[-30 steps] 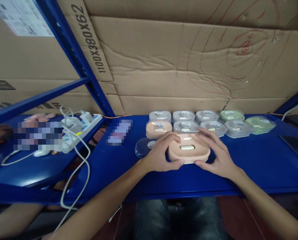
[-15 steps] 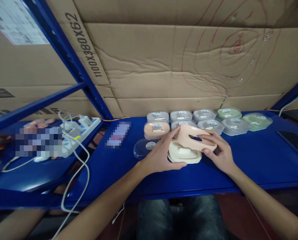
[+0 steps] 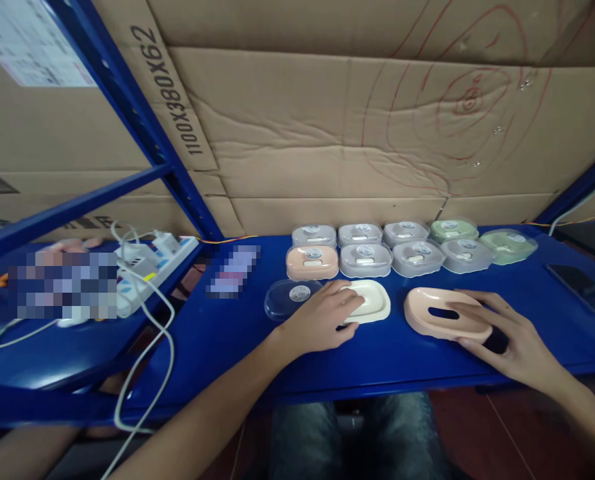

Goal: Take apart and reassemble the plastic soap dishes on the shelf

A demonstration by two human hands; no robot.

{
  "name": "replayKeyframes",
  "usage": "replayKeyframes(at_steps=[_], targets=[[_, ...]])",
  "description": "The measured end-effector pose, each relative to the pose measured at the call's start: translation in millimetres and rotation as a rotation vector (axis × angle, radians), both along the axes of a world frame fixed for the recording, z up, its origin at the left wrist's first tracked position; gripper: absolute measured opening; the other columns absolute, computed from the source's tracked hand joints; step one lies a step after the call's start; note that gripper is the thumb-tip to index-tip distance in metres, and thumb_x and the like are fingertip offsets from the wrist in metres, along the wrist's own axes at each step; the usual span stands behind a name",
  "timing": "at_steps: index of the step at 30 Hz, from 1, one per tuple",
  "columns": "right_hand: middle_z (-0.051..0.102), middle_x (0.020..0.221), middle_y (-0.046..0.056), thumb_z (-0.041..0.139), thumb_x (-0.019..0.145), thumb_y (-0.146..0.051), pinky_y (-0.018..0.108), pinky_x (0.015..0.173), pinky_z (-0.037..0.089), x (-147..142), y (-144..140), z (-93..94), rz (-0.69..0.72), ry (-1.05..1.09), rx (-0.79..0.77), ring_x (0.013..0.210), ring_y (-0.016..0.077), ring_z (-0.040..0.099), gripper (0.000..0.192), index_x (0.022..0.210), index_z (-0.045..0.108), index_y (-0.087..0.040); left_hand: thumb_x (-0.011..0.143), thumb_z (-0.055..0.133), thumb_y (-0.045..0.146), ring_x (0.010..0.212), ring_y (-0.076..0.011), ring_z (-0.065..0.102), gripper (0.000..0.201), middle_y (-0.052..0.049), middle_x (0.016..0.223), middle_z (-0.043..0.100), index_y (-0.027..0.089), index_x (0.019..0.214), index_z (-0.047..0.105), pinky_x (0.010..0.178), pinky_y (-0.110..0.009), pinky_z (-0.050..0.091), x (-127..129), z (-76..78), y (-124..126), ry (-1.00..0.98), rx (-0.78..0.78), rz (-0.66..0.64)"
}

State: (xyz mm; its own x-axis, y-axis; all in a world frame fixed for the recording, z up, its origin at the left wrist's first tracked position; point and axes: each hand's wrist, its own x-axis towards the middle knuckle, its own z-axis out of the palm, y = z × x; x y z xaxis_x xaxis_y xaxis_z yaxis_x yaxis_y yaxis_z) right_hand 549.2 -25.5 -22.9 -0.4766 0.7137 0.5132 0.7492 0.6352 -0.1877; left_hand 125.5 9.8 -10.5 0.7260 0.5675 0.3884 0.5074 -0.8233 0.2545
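My left hand (image 3: 327, 317) has its fingers curled over the left end of a cream plastic soap-dish tray (image 3: 378, 303), thumb at the front edge. The tray lies on the blue table; the fingers hide its left part. My right hand (image 3: 514, 337) grips the right end of a peach soap-dish body (image 3: 420, 319), thumb in front and fingers behind. An oval slot shows in its recessed top. A clear lid (image 3: 280, 300) with a round sticker lies left of the tray, partly behind my left hand. Behind stands a lidded peach soap dish (image 3: 311, 267).
Several lidded grey soap dishes (image 3: 366, 260) and two green ones (image 3: 508, 248) stand in rows before the cardboard wall (image 3: 287, 167). A dark phone (image 3: 584, 290) lies right; a blurred rectangle (image 3: 233, 270) lies left. A power strip (image 3: 142, 287) with white cables and another person's arm (image 3: 32, 447) are farther left.
The peach body has moved right and down from above the cream tray, in my right hand. My left hand has come off it and now rests on the cream tray.
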Motion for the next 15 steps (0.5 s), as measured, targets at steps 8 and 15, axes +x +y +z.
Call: replayKeyframes(at_steps=[8, 15], targets=[[0.058, 0.165, 0.013, 0.074, 0.103, -0.043, 0.067, 0.114, 0.058, -20, 13, -0.5, 0.028, -0.069, -0.033, 0.145, 0.0417, 0.063, 0.050, 0.153, 0.069, -0.038, 0.101, 0.058, 0.015, 0.146, -0.0350, 0.060, 0.025, -0.015, 0.135, 0.075, 0.019, 0.122, 0.071, 0.123, -0.056, 0.054, 2, -3.1, 2, 0.034, 0.073, 0.037], [0.051, 0.172, 0.013, 0.069, 0.105, -0.039, 0.073, 0.123, 0.046, -37, 37, -3.8, 0.062, -0.131, -0.050, 0.157, 0.0437, 0.050, 0.044, 0.148, 0.074, -0.033, 0.099, 0.058, 0.013, 0.134, -0.0342, 0.065, 0.024, -0.018, 0.132, 0.072, 0.013, 0.119, 0.071, 0.120, -0.051, 0.055, 3, -2.3, 2, 0.081, 0.122, 0.078]])
